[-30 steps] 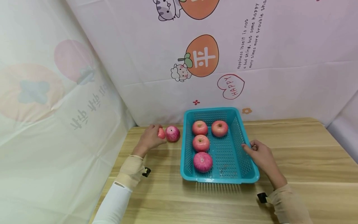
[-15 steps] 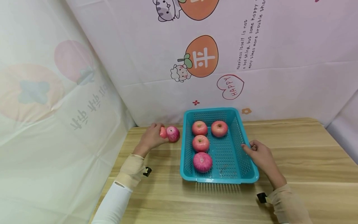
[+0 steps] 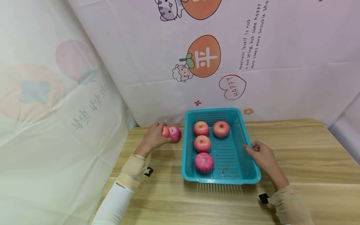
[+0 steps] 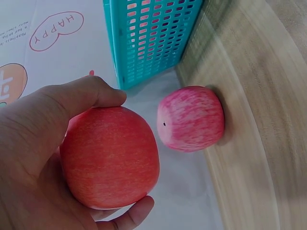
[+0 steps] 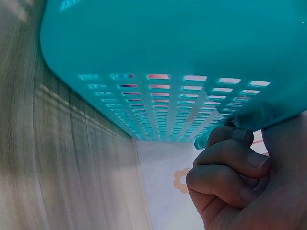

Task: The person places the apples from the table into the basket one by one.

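My left hand (image 3: 154,138) grips a red apple (image 4: 110,158), thumb on one side and fingers on the other, at the table's far left. Right beside it a pink-streaked apple (image 4: 192,119) sits on the wood, left of the turquoise basket (image 3: 184,156). With thumb and curled fingers my right hand (image 3: 261,155) pinches the basket's right rim. Inside, a column along the left side has two light red apples, one at the back (image 3: 201,128) and one in the middle (image 3: 202,144), and a darker pink apple (image 3: 204,162) in front. Another apple (image 3: 221,129) sits at the back right.
The wooden table (image 3: 303,162) ends at a white printed cloth (image 3: 157,93) hanging behind it. A second pale cloth (image 3: 70,150) hangs along the left side. The basket stands close to the back cloth.
My left hand has shifted slightly right with the red apple, closer to the pink-streaked one. The right hand and basket have stayed in place.
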{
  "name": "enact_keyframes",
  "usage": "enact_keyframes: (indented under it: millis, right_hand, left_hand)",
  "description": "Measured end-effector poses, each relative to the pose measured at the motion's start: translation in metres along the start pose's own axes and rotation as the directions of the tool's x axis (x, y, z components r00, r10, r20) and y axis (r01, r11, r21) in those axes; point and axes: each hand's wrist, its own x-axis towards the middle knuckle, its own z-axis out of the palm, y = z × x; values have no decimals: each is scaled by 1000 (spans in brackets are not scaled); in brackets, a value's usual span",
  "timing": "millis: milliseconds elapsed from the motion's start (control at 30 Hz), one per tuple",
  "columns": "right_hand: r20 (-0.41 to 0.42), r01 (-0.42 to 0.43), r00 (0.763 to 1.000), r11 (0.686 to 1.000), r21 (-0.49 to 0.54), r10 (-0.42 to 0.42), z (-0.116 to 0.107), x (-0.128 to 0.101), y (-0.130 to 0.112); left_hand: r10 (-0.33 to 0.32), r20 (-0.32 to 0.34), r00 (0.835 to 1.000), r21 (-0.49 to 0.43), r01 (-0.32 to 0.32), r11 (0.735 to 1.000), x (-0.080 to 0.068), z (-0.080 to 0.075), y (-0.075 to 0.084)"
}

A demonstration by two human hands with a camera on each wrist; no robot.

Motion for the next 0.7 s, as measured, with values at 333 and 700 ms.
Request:
enact_keyframes:
  millis: [333,700]
  right_hand:
    - [1,6,1000,1000,-10,-6,-1,0,0]
    - [-1,6,1000,1000,-8,-6,0,1,0]
  left_hand:
    - [16,-5,1000,-3,-16,1000,-1,-2,6]
    - [31,-5,1000,-11,-31,999,-1,-7,12]
